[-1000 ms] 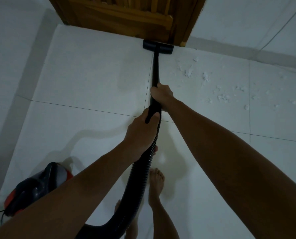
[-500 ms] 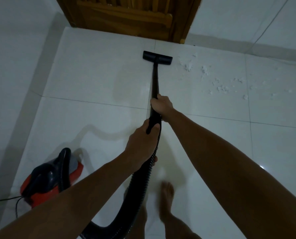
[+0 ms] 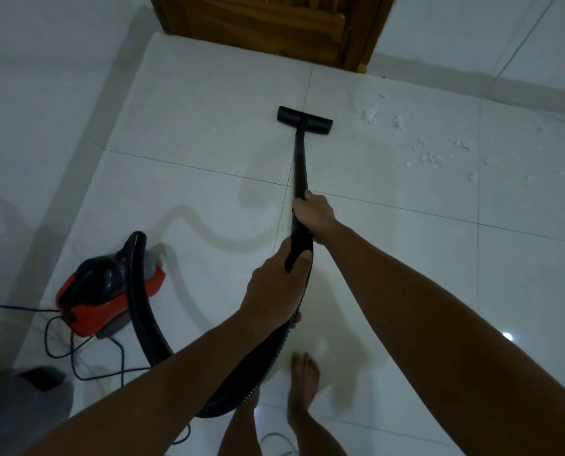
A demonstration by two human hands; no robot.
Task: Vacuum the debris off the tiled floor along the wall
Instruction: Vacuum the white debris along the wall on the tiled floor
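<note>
Head view looks down on a white tiled floor (image 3: 208, 120) where a person holds a black vacuum wand (image 3: 300, 166) with both hands. Right hand (image 3: 315, 213) is clenched around the wand farther forward, and left hand (image 3: 276, 287) grasps the handle end just behind it, where the ribbed black hose (image 3: 149, 324) begins. From there the hose loops down past the person's legs and curves back up to the red and black vacuum canister (image 3: 106, 291), the only container in sight; what it holds cannot be seen. This canister sits on the floor to the left, near the left wall (image 3: 27, 110), with a thin black power cord (image 3: 60, 350) coiled loosely on the tiles beside it. At the far end of the wand the flat black floor nozzle (image 3: 304, 120) rests on the tiles, short of a wooden door (image 3: 268, 24) set in the far wall. White scattered debris (image 3: 429, 156) lies to the right of the nozzle, apart from it, spread along the base of the right-hand wall (image 3: 471, 37). One bare foot (image 3: 302, 383) stands on the floor below the hands, and a grey shape at the lower left edge is too dim to identify.
</note>
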